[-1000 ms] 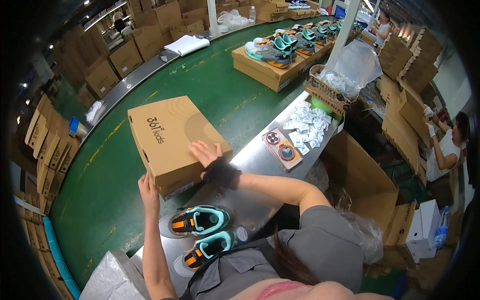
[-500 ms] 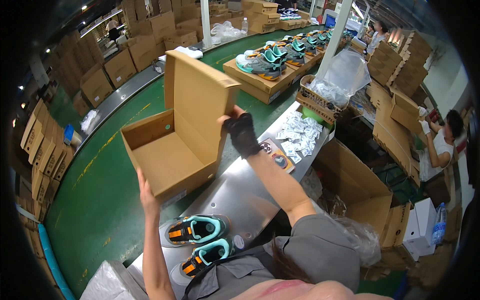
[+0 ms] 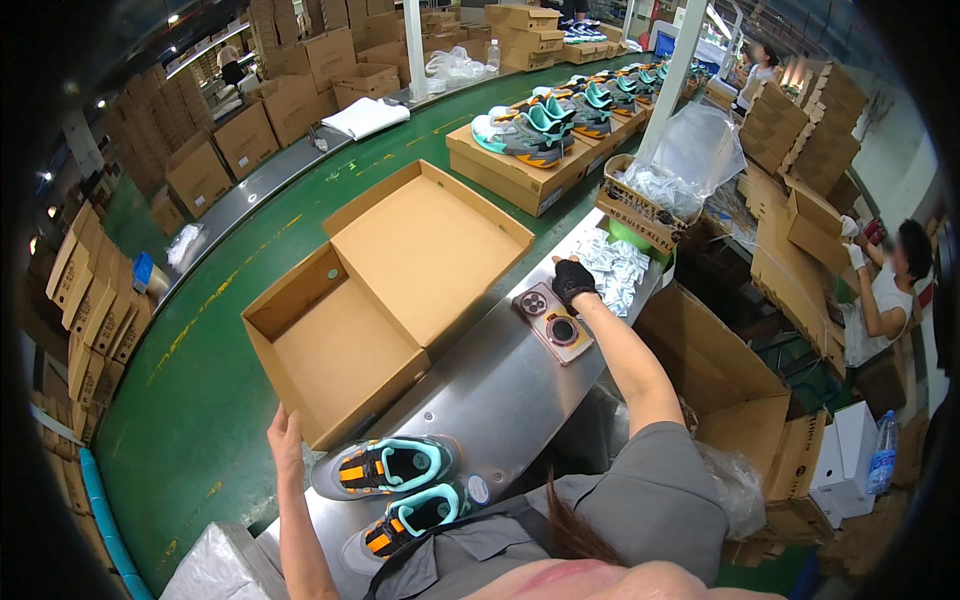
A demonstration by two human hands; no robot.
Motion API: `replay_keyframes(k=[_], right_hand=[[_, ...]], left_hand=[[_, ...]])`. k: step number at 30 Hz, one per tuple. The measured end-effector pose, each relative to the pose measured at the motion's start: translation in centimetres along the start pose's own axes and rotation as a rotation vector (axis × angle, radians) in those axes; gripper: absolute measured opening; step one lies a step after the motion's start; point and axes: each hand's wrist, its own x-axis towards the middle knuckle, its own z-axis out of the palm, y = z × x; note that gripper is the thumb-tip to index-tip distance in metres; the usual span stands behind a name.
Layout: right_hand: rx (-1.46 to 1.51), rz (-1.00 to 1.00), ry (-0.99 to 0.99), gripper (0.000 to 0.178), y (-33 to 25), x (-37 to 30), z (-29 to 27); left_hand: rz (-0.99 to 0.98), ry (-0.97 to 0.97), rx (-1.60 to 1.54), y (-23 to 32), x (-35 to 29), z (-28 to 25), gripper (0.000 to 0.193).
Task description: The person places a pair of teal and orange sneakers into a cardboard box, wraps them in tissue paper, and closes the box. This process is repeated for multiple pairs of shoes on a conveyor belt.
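Observation:
A brown cardboard shoe box (image 3: 340,345) lies with its hinged lid (image 3: 430,240) folded back flat, its inside bare. My left hand (image 3: 286,440) is at the box's near left corner, fingers stretched along the outside and seemingly touching it. My right hand (image 3: 573,281), in a black fingerless glove, reaches to the edge of a pile of small white packets (image 3: 612,268); its fingers are mostly hidden. Just below that hand sits a phone (image 3: 555,325) with large round lens rings. Close to my body stand two grey, orange and turquoise sneakers (image 3: 395,465) on the metal ledge.
The green conveyor belt (image 3: 190,400) runs beneath the box. Further along it, several sneakers (image 3: 530,135) stand on cardboard boxes. A carton of plastic-wrapped packets (image 3: 650,200) is beyond the pile. At the right, a person (image 3: 885,290) in white gloves handles cardboard. A water bottle (image 3: 882,455) stands by white boxes.
The box lid has swung from upright to lying flat. My right hand has let go of it and moved right to the white packets. My left hand has slid slightly down and toward me.

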Motion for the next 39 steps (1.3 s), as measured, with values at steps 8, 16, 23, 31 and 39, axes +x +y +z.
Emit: replay_keyframes(k=[8,16,23,31,39], right_hand=[[-0.098,-0.073,0.040,0.015,2.1,-0.5,2.1],[0.274,0.058,0.470,0.013,3.2,-0.7,2.2],[0.631,-0.384,0.611,0.014,-11.5,-3.0,-5.7],[0.830,-0.730,0.160,0.042,-26.1,-6.4,-2.1],[0.511,-0.819,-0.542,0.041,-29.1,-11.4,3.7]], left_hand=[[-0.052,0.128,0.039,0.7,-1.6,-0.3,0.050],[0.049,0.609,0.103,-0.7,-7.9,-14.5,0.041],[-0.097,0.915,1.107,-9.1,-21.7,-32.4,0.050],[-0.484,0.559,1.269,-10.1,-28.3,-35.1,0.085],[-0.409,0.831,1.239,-10.8,-30.0,-33.6,0.062]])
